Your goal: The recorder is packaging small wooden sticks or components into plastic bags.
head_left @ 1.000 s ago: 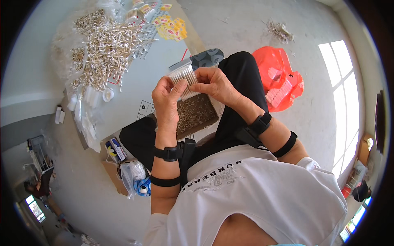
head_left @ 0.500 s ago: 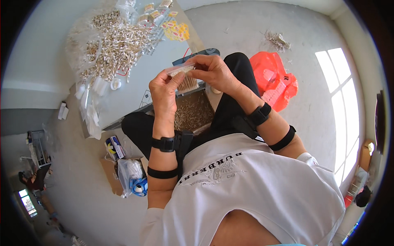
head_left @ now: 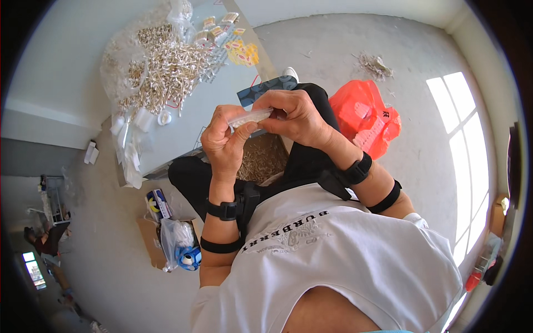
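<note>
Between my two hands, above my lap, is a small clear zip bag (head_left: pixel 250 117) of cotton swabs, its top edge toward me and the white swab tips showing. My left hand (head_left: pixel 225 139) grips the bag's left end, thumb in front and fingers behind. At its right end, my right hand (head_left: pixel 294 117) pinches the bag's edge with thumb and fingers. Most of the swab sticks are hidden from this angle. Below the hands, between my knees, stands an open box (head_left: pixel 264 158) of loose cotton swabs.
A large pile of cotton swabs (head_left: pixel 166 69) covers the table's left part, with filled packs (head_left: pixel 216 33) and yellow labels (head_left: pixel 242 53) beside it. On the floor lie a red plastic bag (head_left: pixel 363 116) at right and a cardboard box (head_left: pixel 150 238) of supplies at left.
The zip bag has tipped, so its top edge now faces me and the sticks no longer show. Both hands have shifted slightly down in the picture, still holding the bag.
</note>
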Demonstrator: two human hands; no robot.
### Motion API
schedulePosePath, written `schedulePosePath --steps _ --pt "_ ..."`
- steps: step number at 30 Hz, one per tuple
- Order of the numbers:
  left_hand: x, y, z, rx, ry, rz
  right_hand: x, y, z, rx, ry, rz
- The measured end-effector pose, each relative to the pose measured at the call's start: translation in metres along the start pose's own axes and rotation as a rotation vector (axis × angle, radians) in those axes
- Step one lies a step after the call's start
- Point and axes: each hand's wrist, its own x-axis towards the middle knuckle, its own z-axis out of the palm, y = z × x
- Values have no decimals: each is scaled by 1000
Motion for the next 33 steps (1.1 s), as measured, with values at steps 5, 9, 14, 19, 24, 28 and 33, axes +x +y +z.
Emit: schedulePosePath --steps 5,9,14,19,24,28,33 --pt "20 -8 0 142 -69 10 8 17 -6 132 25 125" --pt "25 -29 -7 313 -113 84 12 34 -11 459 6 232" --pt "21 -32 6 745 83 322 5 80 -26 1127 -45 796" --pt "8 -33 8 919 -24 478 2 79 8 1048 -62 703" --pt "3 -20 3 89 209 -52 0 69 20 940 73 489" --pt "12 -3 7 -95 82 -254 -4 66 26 872 79 355" --pt "13 -2 15 -6 80 -168 -2 58 30 861 61 318"
